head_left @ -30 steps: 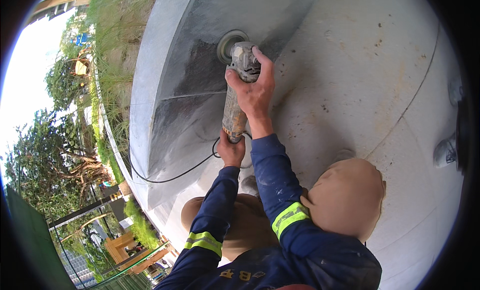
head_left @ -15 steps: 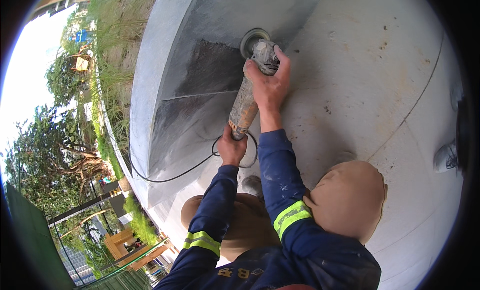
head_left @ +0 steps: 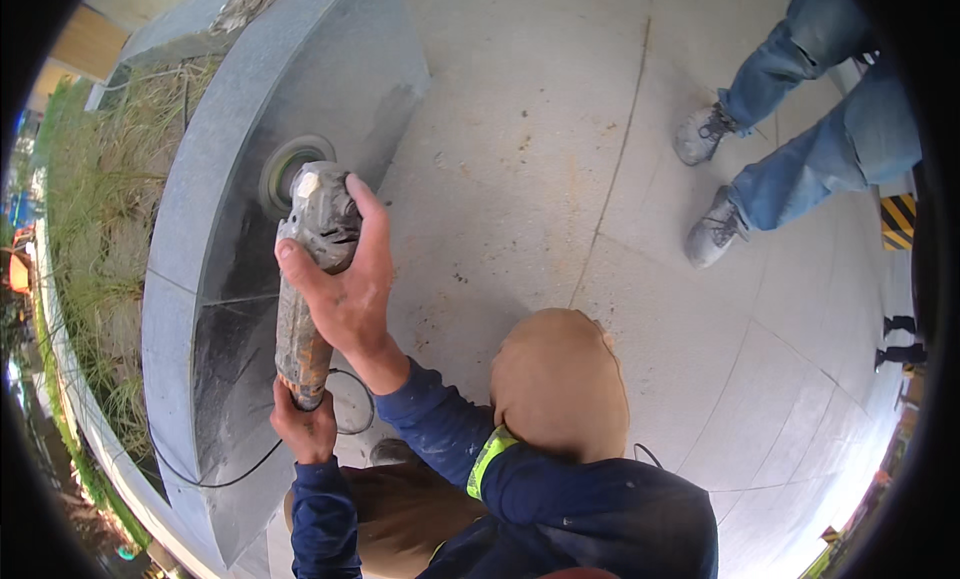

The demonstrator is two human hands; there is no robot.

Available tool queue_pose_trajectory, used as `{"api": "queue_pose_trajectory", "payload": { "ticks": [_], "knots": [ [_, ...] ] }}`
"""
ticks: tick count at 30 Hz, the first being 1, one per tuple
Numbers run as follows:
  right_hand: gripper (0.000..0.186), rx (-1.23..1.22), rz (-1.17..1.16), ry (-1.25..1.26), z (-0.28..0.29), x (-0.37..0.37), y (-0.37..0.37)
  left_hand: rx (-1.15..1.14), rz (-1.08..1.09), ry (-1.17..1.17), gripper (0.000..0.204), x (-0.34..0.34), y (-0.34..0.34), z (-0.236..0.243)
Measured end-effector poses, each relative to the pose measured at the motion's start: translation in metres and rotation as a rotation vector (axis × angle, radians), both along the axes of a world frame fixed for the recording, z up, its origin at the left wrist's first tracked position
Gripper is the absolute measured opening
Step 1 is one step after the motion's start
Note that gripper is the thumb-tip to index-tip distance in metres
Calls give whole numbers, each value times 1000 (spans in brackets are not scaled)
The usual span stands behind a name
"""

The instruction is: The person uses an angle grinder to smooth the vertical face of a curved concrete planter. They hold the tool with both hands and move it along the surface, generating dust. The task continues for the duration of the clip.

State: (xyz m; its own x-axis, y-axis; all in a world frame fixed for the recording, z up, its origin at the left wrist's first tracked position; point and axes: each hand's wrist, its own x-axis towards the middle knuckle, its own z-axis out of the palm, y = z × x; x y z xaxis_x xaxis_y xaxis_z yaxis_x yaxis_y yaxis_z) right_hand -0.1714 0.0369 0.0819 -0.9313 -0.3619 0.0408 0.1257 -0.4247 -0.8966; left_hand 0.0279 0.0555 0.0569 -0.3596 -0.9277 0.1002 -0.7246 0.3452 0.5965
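A dusty angle grinder (head_left: 303, 324) spans both of my hands, its orange-and-grey body pointing away from me. My right hand (head_left: 350, 294) is closed over its head end, thumb on the left side and fingers on the right. Lower down, my left hand (head_left: 303, 429) wraps the rear end, where the black cord (head_left: 235, 477) trails off to the left. The round disc (head_left: 283, 169) lies against the upright face of a grey stone curb (head_left: 335, 89). Part of that face is darker, and a thin joint line crosses it below the disc.
Planted ground with long grass (head_left: 105, 209) lies left of the curb. Another person's legs in jeans (head_left: 800, 179) and dusty shoes (head_left: 712, 229) stand at the upper right on the pale paved floor (head_left: 520, 209). My bent knee (head_left: 560, 384) is close by on the right.
My view has swung to the right, bringing the other person's legs into sight. The disc now sits on a lighter part of the curb face, and both hands keep their hold on the grinder.
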Motion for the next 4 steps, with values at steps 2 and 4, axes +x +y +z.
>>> {"api": "queue_pose_trajectory", "payload": {
  "ticks": [2, 4],
  "knots": [
    [78, -88, 47, 77, 30, -3, 5, 43, 2, 145, 47, -5, 6, 15],
    [78, -130, 35, 215, 44, -16, 16, 48, -58, 252, 44, -16, 10, 17]
  ]
}}
